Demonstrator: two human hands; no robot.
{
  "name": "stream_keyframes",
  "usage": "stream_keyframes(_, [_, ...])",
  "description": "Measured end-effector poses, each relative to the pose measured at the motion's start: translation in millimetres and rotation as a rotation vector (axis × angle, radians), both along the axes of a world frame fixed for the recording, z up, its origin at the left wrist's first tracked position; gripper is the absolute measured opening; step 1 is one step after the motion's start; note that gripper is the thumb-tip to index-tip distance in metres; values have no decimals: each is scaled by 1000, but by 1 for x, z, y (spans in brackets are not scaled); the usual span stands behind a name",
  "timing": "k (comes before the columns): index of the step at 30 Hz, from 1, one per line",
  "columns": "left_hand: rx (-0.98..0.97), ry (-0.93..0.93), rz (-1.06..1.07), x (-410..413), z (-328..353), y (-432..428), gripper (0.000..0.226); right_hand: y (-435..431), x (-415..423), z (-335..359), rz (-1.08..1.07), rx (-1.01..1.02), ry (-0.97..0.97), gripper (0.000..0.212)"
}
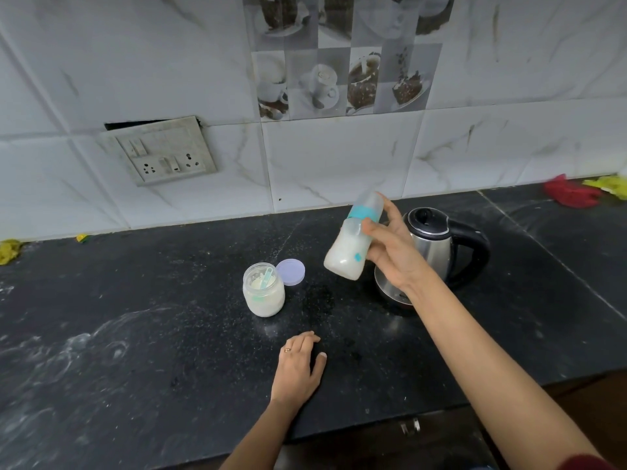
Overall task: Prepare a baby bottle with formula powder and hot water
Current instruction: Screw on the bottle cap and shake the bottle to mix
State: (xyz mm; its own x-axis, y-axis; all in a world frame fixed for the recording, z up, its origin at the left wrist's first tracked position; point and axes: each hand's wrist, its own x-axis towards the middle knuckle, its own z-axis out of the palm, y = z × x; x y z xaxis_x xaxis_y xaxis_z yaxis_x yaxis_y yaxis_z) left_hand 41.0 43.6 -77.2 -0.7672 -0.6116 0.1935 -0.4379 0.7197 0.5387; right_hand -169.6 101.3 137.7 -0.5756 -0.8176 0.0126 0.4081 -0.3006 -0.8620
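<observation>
Right hand [390,256], fingers [390,210] curled round the waist of the tilted baby bottle [344,261]: probably light, smooth plastic, best gripped mid-body.

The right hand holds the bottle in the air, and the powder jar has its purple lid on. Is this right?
Not quite: the head view shows the powder jar open, its purple lid lying beside it. The right hand does hold the bottle.

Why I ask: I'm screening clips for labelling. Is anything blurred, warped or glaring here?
Head view: the baby bottle in the right hand looks slightly soft, likely motion blur. Head view: the wide lens bows the wall tiles and countertop edge. Head view: light is even, shadows faint, only mild sheen on the electric kettle.
</observation>
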Motion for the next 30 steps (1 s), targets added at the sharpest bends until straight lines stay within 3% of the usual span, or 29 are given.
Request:
stream_keyframes(14, [32,-2,0,-1,3,0,31,-8,2,-16,-141,191,282,66])
stream_keyframes(24, [68,9,-1,-1,5,-2,31,-23,18,-53,-257,347,854,73])
stream_keyframes(30, [30,24,44,5,6,-9,31,-36,29,-83,-354,463,873,78])
